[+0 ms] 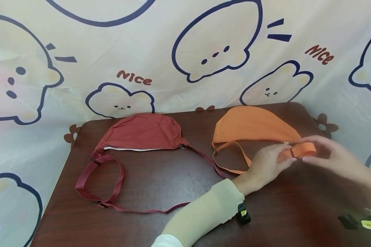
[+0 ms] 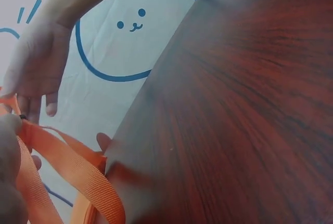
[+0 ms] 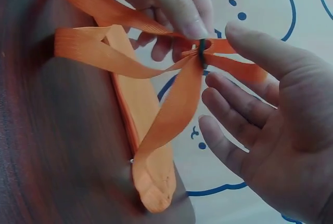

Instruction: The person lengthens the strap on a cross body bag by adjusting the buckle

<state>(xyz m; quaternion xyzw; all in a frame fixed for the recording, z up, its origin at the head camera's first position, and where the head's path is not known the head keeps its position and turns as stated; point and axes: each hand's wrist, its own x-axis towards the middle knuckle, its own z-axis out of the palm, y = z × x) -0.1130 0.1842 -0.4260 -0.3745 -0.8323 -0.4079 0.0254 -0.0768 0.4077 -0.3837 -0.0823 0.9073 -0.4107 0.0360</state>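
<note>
An orange waist bag (image 1: 250, 123) lies at the back right of the table. My left hand (image 1: 267, 163) pinches its orange strap (image 3: 174, 99) beside a dark slider buckle (image 3: 202, 55). Beyond the buckle the strap forms a small loop (image 1: 307, 149). Around that loop is my right hand (image 1: 330, 154), thumb and fingers spread, the fingers only slightly bent. In the left wrist view the strap (image 2: 78, 172) hangs down from the left hand (image 2: 10, 167), with the right hand (image 2: 39, 63) facing it.
A dark red waist bag (image 1: 145, 132) lies at the back left of the brown table (image 1: 160, 175). Its strap (image 1: 120, 175) curls toward the front and runs under my left forearm. A cloth with cartoon prints (image 1: 185, 89) hangs behind the table.
</note>
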